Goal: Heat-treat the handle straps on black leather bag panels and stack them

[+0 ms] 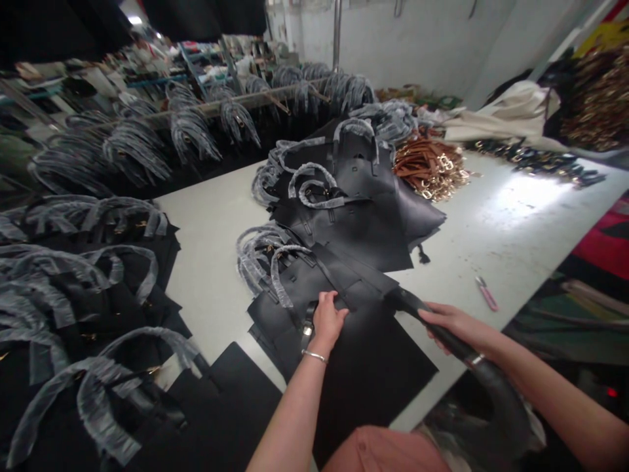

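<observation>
My left hand (329,321) rests on a stacked black leather bag panel (363,360), its thumb spread from bent fingers. Beside it on the panel lies a short black strap with a gold-coloured buckle (308,328). My right hand (455,324) is closed around a long, thick, dark strap-like piece (413,305). One end of that piece touches the panel's right side; the other curves down past my wrist, and its exact kind is unclear. Plastic-wrapped handles (255,262) stand up at the left end of the panel stack.
More black panels with wrapped handles (344,216) lie farther back. Others (98,275) cover the left side. Brown straps with gold clasps (432,164) form a pile on the white table (511,242). Small pink-handled snips (486,294) lie at right. Wrapped handles hang along a rail (206,111).
</observation>
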A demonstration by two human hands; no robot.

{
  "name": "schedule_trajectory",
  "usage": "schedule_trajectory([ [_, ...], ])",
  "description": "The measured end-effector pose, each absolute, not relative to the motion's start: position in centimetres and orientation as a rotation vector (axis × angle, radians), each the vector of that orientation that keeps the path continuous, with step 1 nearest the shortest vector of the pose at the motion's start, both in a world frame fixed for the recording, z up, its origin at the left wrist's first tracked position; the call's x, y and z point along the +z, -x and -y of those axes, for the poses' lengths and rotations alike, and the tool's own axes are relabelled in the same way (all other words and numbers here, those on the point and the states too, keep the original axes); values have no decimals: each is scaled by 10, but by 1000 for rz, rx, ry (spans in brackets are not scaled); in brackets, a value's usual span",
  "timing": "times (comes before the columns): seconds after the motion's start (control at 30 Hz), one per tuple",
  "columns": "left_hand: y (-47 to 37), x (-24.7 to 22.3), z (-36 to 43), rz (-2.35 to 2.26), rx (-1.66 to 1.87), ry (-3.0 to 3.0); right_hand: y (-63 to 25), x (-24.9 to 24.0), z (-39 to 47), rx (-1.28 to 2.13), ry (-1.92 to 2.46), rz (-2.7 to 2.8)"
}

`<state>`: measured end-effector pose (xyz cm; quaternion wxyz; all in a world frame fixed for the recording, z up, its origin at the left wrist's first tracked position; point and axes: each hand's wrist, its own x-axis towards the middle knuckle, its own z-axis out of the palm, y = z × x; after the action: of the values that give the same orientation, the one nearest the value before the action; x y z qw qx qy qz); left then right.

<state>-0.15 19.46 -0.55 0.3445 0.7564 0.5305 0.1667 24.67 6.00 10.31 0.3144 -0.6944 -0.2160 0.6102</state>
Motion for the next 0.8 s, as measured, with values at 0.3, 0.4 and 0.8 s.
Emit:
schedule_trajectory([
  [0.3, 2, -11, -195, -1399, 399, -2032, -233, 77, -94, 1573, 1784, 604],
  [0.4, 1, -8, -195, -1421, 376, -2035, -237, 80, -88, 1607, 1813, 636],
  [0.8, 0, -8, -200, -1405, 361, -1998, -255, 108, -20, 1611, 1828, 692],
])
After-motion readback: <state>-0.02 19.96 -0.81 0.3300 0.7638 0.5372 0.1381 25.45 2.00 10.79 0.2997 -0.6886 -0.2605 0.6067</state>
